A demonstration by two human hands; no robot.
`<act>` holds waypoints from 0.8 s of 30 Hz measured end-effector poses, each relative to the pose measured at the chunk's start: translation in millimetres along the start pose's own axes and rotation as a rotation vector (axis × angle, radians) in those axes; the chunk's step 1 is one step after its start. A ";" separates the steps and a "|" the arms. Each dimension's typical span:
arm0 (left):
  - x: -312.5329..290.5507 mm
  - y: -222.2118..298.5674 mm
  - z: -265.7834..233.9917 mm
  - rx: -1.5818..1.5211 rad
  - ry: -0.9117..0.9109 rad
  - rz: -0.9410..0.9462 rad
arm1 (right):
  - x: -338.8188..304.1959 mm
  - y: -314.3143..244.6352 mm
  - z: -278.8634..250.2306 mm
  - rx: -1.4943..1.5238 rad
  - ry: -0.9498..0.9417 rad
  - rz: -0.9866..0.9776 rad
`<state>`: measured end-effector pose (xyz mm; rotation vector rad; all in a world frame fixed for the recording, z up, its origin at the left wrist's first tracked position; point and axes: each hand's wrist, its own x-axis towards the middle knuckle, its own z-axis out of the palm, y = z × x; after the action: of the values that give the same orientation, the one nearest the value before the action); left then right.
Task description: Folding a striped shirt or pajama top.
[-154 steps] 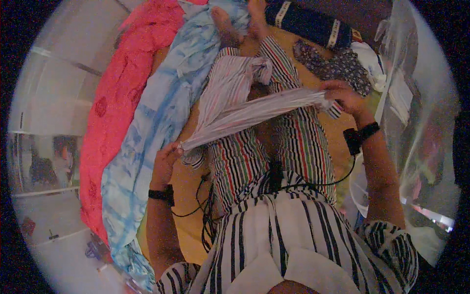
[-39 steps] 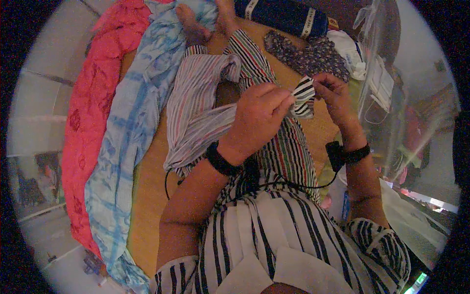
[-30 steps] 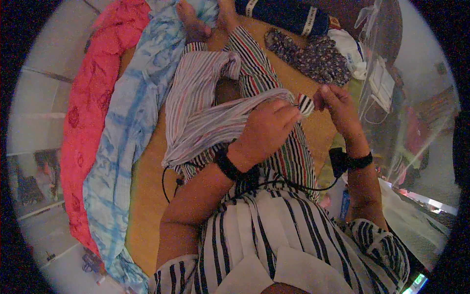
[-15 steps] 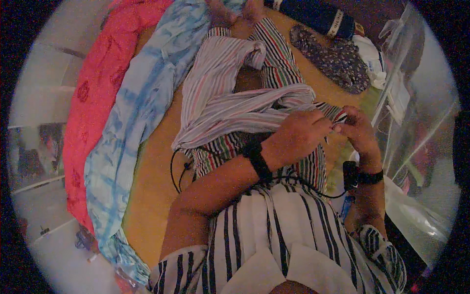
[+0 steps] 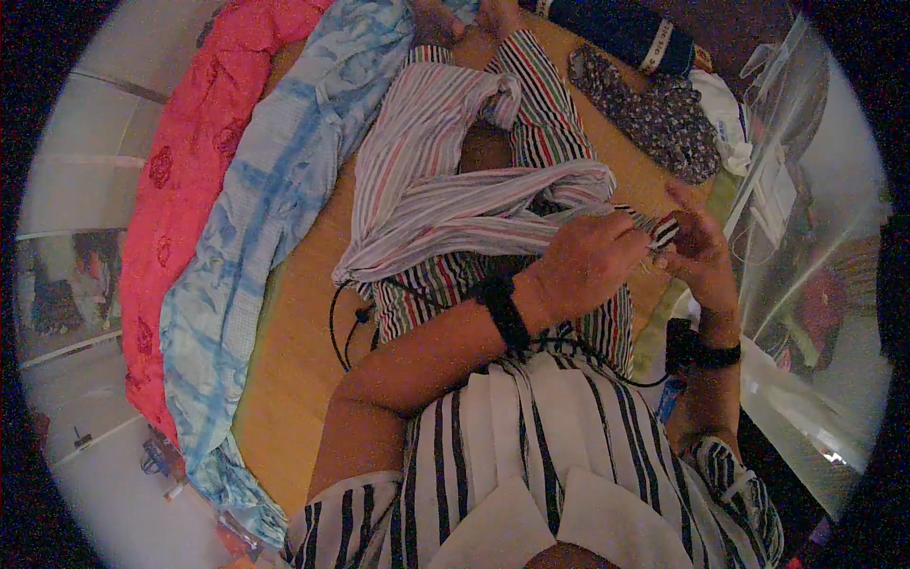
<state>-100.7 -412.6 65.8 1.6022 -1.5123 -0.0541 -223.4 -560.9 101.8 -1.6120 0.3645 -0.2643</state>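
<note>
My left hand (image 5: 597,258) is closed on a narrow strip of striped cloth (image 5: 667,230), its fingers bent and partly hidden behind the back of the hand. My right hand (image 5: 700,248) pinches the same strip near its end, with one finger lifted. The two hands almost meet, to the right above my lap. A pale garment with pink and grey stripes (image 5: 408,152) lies over my legs, one part folded across and reaching up to my left hand. Beneath it show striped trousers (image 5: 540,104) in black, white, red and green.
Long rolls of pink cloth (image 5: 180,209) and blue-white cloth (image 5: 251,209) lie along the left of the orange-yellow mat (image 5: 294,313). At the far right are a dark speckled cloth (image 5: 654,119), a navy folded cloth (image 5: 607,28) and clear plastic sheeting (image 5: 787,199). A black cord (image 5: 334,327) hangs near my left elbow.
My right hand has turned and lifted a finger, and the strip's end now shows more between the hands. My left hand has shifted slightly right. The pale garment stays in place.
</note>
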 end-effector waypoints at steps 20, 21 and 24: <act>-46.9 -79.6 -86.6 0.078 -0.338 -0.222 | 1.5 6.1 -19.7 -0.385 0.166 -0.026; -52.8 -78.0 -86.7 0.099 -0.272 -0.195 | 2.1 7.7 -19.2 -0.351 0.191 -0.027; -66.6 -72.9 -93.5 0.161 -0.216 -0.103 | 7.8 5.5 -17.2 -0.433 0.180 -0.199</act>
<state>-6.6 -317.6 41.4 1.8513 -1.6303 -0.1714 -223.2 -580.0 97.3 -2.0614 0.4182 -0.5113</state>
